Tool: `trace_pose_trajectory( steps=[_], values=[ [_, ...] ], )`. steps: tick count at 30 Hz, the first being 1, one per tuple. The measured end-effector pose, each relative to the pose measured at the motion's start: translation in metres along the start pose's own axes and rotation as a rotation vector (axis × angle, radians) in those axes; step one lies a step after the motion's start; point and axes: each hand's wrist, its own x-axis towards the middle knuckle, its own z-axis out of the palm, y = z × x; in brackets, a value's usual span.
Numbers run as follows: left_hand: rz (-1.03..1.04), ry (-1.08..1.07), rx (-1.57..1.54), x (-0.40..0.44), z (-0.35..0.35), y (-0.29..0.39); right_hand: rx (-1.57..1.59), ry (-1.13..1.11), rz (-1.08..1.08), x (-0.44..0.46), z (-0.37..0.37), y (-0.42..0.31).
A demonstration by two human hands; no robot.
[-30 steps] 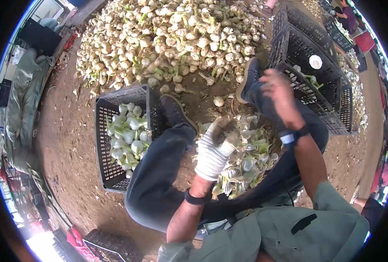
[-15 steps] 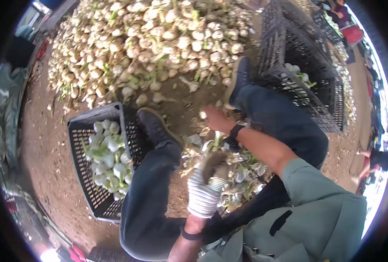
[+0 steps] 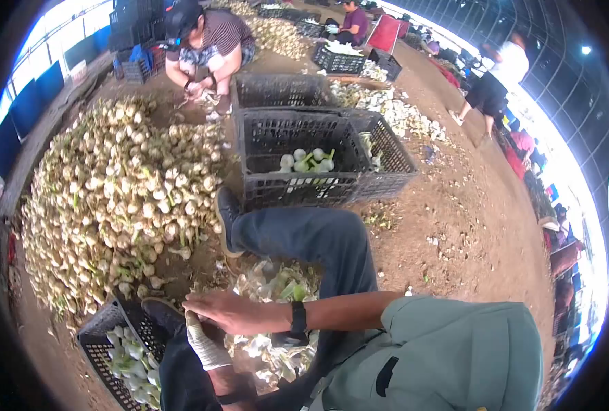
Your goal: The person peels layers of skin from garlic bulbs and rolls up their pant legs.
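Note:
My left hand (image 3: 207,346), in a white striped glove with bare dark fingertip areas, is raised between my knees. Against its top lies my bare right hand (image 3: 232,312), fingers together and pointing left. Whatever sits between the two hands is hidden. Below them, papery garlic skins and leaves (image 3: 267,366) cover the ground between my legs. Beside my left leg stands a black plastic crate (image 3: 92,339) holding cleaned white garlic bulbs (image 3: 133,363) with green stems. A large heap of untrimmed garlic (image 3: 126,192) lies in front of my feet.
Black crates (image 3: 297,179) stand beyond my right knee, one with a few garlic bulbs (image 3: 308,161). A co-worker (image 3: 212,41) crouches behind the heap. Another person (image 3: 503,72) walks at the right. Scattered skins (image 3: 455,240) dot the dirt floor.
My view has swung up and to the right, bringing in co-workers and more crates. My right hand, earlier apart and reaching forward, is now against my gloved left hand.

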Motion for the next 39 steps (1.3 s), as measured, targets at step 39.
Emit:
trace_pose_trajectory(
  steps=[39],
  values=[
    [0.572, 0.066, 0.869, -0.047, 0.060, 0.001, 0.592, 0.132, 0.445, -0.017, -0.021, 0.010]
  ],
)
